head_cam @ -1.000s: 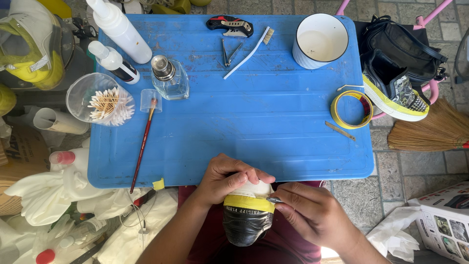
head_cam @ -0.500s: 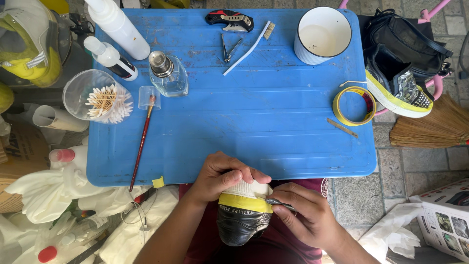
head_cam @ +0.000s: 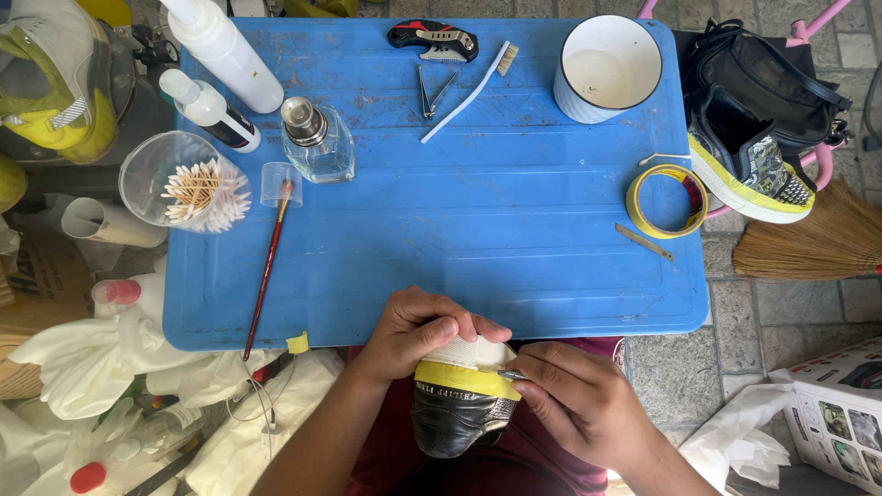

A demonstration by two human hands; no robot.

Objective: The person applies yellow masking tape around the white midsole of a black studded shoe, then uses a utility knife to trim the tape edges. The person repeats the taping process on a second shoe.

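Just off the near edge of the blue table (head_cam: pixel 514 239), a black shoe (head_cam: pixel 455 418) with a yellow-taped sole rests in the person's lap. The left hand (head_cam: pixel 418 331) curls closed over its white upper end, gripping it. The right hand (head_cam: pixel 579 400) pinches a thin metal tool (head_cam: pixel 513 375), whose tip touches the yellow tape (what kind of tool cannot be told).

On the table, a cup of cotton swabs (head_cam: pixel 188 188) and a red paintbrush (head_cam: pixel 266 271) sit by the left edge, a glass bottle (head_cam: pixel 317 142) beside them. A toothbrush (head_cam: pixel 469 78) and white mug (head_cam: pixel 606 69) stand along the far edge, and a yellow tape roll (head_cam: pixel 666 200) lies near the right edge. Nothing lies between hands and shoe.
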